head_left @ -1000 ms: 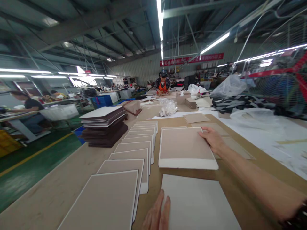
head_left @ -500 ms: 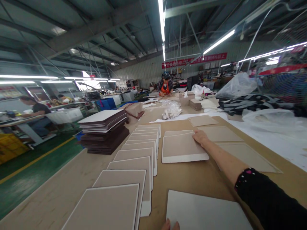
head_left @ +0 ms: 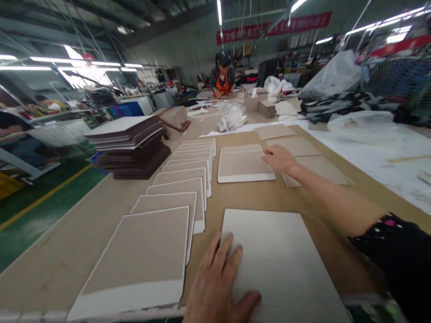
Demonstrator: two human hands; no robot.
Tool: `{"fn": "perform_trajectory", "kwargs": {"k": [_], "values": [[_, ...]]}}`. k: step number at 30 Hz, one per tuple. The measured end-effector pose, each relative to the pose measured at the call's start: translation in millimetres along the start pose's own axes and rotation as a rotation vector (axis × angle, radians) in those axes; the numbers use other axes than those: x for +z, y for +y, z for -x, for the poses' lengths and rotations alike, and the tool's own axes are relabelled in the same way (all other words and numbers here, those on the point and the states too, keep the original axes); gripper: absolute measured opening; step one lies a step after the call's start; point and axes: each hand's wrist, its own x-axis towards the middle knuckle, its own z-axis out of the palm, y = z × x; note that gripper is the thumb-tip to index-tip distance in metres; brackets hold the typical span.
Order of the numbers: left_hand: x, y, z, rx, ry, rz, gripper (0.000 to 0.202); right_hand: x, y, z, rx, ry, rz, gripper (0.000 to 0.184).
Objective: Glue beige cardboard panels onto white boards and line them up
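Observation:
My left hand (head_left: 215,282) lies on the left edge of a large white board (head_left: 279,255) at the front of the table, fingers apart and thumb on its surface. Farther off, my right hand (head_left: 279,158) pinches the right edge of a beige panel (head_left: 244,162) with a white border. Another panel's edge peeks out just behind that one. To the left runs an overlapping row of similar white-edged panels, the nearest panel (head_left: 141,251) fully in sight. Thin beige sheets (head_left: 323,169) lie beside my right wrist.
A tall stack of dark boards with white tops (head_left: 131,139) stands at the table's left edge. Crumpled clear plastic (head_left: 231,115) lies beyond the panels. White paper (head_left: 377,157) and black strips (head_left: 350,105) cover the right side. A co-worker in an orange apron (head_left: 222,83) works at the far end.
My view has tilted downward. My left hand has come farther into sight over the white board, fingers now spread. The right hand stays at the beige panel, which now appears to lie flatter.

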Motion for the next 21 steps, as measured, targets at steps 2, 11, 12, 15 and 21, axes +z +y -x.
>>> {"fn": "perform_trajectory", "kwargs": {"k": [2,11,12,15,21], "values": [[-7.2,6.4,-1.4,-0.049,0.006,0.014,0.074,-11.8,9.1,52.7,-0.037,-0.084,-0.050,0.034],[-3.3,10.3,-2.8,-0.048,0.026,-0.044,0.062,2.5,37.8,226.6,-0.075,-0.103,-0.176,0.044],[-3.2,10.3,-3.4,-0.044,0.031,-0.057,0.062,5.0,35.8,228.8,-0.062,-0.097,-0.197,0.044],[-4.2,11.3,-4.7,-0.018,0.062,-0.101,0.062,6.9,27.8,228.3,-0.023,-0.083,-0.268,0.043],[1.3,0.9,-3.8,0.069,0.138,-0.219,0.061,4.8,26.0,221.9,0.020,-0.071,-0.343,0.039]]}}
